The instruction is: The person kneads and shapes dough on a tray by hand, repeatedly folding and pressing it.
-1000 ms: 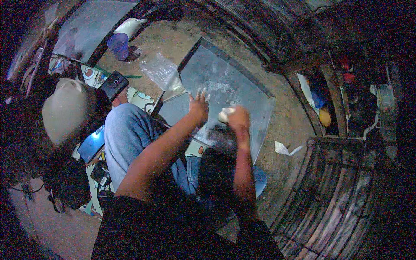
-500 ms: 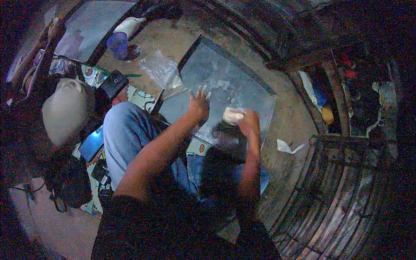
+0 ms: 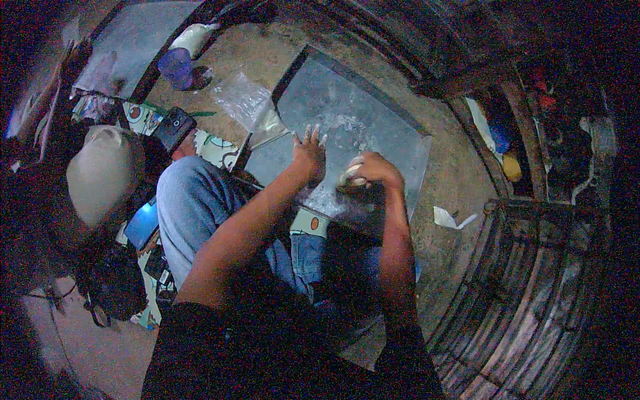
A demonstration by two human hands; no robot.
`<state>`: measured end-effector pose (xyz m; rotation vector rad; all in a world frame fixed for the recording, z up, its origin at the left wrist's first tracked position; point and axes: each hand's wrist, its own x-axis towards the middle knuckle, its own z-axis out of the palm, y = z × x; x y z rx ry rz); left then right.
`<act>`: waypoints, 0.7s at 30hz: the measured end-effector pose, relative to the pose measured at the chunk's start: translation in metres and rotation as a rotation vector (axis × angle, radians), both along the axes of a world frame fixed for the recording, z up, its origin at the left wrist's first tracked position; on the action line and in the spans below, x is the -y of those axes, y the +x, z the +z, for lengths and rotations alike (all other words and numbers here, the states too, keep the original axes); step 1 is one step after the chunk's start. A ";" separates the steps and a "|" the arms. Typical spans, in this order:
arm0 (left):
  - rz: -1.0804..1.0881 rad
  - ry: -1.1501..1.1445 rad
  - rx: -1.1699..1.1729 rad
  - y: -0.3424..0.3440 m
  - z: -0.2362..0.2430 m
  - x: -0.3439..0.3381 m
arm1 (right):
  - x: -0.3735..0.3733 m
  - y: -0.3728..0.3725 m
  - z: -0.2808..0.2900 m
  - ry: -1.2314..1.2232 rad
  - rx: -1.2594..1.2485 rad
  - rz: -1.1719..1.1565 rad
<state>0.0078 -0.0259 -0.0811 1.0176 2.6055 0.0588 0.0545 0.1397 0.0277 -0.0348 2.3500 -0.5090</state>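
Nearest: 1 denim-clad knee (image 3: 190, 200) raised at left, forearms reaching past it to a grey tray (image 3: 400, 150) on the ground, presumably set close so both hands meet over it. Right hand (image 3: 377, 170): grip curled and closed round a pale lump (image 3: 352, 172), dough-like in look, over the near half of the tray; whether its underside touches the metal cannot be told. The wrapped fingers probably serve to control the lump's shape and position. Left hand (image 3: 308, 155): fingers spread, palm down at the tray's left part, nothing held; likely steadying the sheet. White powder (image 3: 347, 122) is smeared beyond the fingertips, perhaps to limit sticking. A clear plastic bag (image 3: 243, 100) lies across the tray's left edge, pale matter in its near corner; possibly placed there for easy reach. Left of it, a dark phone-like device (image 3: 175, 128) by the patterned mat (image 3: 215, 150); what supports it is unclear. White scrap (image 3: 452, 217) on the ground, right of the tray. Farthest noted: purple cup (image 3: 176, 68) with a white bundle (image 3: 193, 40) just behind. Labels: 0 legible; dim light and grain hide any lettering.
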 end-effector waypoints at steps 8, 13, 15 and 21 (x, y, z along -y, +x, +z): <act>-0.018 -0.038 0.094 -0.001 0.000 -0.010 | -0.020 0.007 -0.040 -0.437 -0.018 -0.621; -0.034 0.108 -0.042 0.004 -0.015 -0.001 | -0.023 0.028 -0.093 -0.282 -0.469 -0.525; -0.021 0.056 0.059 0.002 0.000 -0.004 | -0.018 0.040 -0.093 -0.279 -0.612 -0.510; 0.024 0.032 0.023 0.001 -0.024 -0.009 | 0.016 0.065 -0.044 0.137 -0.685 -0.254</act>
